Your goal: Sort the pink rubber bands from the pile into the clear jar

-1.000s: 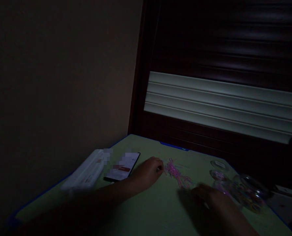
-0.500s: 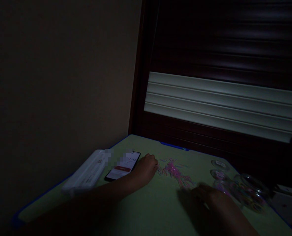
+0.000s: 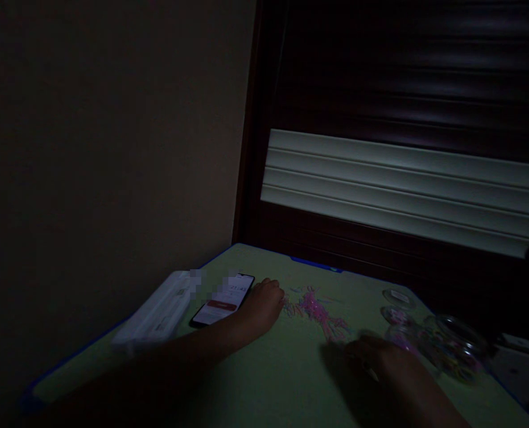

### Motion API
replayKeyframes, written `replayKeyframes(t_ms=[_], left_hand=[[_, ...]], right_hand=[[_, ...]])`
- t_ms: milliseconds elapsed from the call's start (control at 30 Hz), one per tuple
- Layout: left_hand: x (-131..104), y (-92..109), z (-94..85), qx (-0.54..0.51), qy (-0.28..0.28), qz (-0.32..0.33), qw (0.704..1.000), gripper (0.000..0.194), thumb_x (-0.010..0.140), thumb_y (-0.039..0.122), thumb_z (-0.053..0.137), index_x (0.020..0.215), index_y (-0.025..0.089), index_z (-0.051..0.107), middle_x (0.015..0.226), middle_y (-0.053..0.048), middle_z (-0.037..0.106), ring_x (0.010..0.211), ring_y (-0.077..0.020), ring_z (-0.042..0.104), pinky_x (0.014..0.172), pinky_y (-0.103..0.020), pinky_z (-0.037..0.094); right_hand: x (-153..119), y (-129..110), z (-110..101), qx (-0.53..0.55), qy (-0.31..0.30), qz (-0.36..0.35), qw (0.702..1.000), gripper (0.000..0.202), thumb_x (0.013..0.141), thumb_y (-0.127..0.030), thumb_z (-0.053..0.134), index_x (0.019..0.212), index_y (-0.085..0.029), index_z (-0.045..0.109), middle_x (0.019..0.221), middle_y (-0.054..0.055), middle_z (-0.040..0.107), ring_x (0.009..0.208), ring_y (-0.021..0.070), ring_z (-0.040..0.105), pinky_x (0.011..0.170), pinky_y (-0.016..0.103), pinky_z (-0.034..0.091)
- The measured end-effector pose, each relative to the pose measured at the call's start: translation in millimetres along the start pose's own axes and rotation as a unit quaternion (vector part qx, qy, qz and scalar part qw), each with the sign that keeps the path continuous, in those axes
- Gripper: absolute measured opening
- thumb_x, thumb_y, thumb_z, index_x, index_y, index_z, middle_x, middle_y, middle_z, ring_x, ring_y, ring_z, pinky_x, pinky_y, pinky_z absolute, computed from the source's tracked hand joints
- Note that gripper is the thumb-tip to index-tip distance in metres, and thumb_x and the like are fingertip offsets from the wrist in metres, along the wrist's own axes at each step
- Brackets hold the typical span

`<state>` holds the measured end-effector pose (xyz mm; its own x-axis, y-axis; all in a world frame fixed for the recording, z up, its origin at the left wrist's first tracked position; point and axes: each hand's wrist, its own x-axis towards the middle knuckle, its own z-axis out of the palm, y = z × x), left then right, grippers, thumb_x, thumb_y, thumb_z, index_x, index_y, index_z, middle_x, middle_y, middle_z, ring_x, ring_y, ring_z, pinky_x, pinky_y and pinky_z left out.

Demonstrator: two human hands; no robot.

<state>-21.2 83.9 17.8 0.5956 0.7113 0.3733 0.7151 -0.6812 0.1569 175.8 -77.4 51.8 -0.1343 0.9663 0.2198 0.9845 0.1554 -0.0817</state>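
A loose heap of small pink and pastel elastic bands [image 3: 314,310] lies spread on the pale green tabletop [image 3: 264,380]. At the heap's left edge rests my left hand [image 3: 267,304], its fingers curled down by the nearest bands; whatever they pinch is hidden. My right hand [image 3: 375,356] is at the heap's lower right end, low over the table, with fingers bent together in shadow. Too little light falls there to tell what it holds. Just right of that hand is a small clear tub [image 3: 402,340] with pinkish contents.
A clear jar of colourful bands [image 3: 458,351] lies near the right edge, by small round clear lids [image 3: 398,299]. Left of my left hand is a lit phone [image 3: 223,304], then a long white translucent case [image 3: 155,312]. A wall [image 3: 113,148] borders the left side.
My left hand has shifted very slightly left. My right hand stays almost in place, and the heap looks nearly the same.
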Motion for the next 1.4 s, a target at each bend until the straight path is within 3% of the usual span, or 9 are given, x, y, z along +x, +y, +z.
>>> replayKeyframes(t_ms=[267,700,967,1400], left_hand=[[-1.1,-1.7,3.9,-0.001,0.012,0.007,1.000,0.024,0.083,0.009,0.043,0.076,0.016,0.066,0.084,-0.009,0.061,0.085,-0.0212,0.055,0.079,-0.032,0.041],[-5.1,6.7,-2.0,-0.045,0.026,0.017,0.998,0.022,0.086,0.012,0.042,0.078,0.017,0.063,0.083,-0.007,0.061,0.081,-0.0188,0.057,0.075,-0.028,0.040],[-20.6,35.6,6.0,-0.217,0.010,0.024,0.976,0.017,0.085,0.023,0.048,0.079,0.019,0.063,0.077,0.000,0.060,0.068,-0.0134,0.055,0.060,-0.022,0.037],[-30.0,52.4,6.3,-0.365,-0.017,0.016,0.931,0.014,0.080,0.025,0.054,0.080,0.018,0.066,0.081,0.001,0.064,0.073,-0.0130,0.058,0.062,-0.021,0.040]], right_hand=[[-3.0,-4.7,-2.2,0.005,0.014,-0.002,1.000,0.026,0.086,-0.020,0.043,0.076,-0.020,0.067,0.077,0.007,0.067,0.070,0.0189,0.063,0.056,0.024,0.042],[-2.4,-5.0,-3.2,-0.006,0.017,0.001,1.000,0.024,0.084,-0.014,0.047,0.073,-0.021,0.067,0.075,0.005,0.067,0.069,0.0177,0.063,0.055,0.022,0.040],[-1.9,-0.1,-0.7,0.001,0.016,-0.005,1.000,0.021,0.081,-0.011,0.048,0.071,-0.020,0.065,0.075,0.005,0.066,0.067,0.0160,0.062,0.054,0.021,0.038],[-1.9,2.7,0.2,0.014,0.021,-0.014,1.000,0.020,0.077,-0.008,0.049,0.070,-0.020,0.064,0.074,0.004,0.065,0.065,0.0148,0.060,0.053,0.020,0.035]])
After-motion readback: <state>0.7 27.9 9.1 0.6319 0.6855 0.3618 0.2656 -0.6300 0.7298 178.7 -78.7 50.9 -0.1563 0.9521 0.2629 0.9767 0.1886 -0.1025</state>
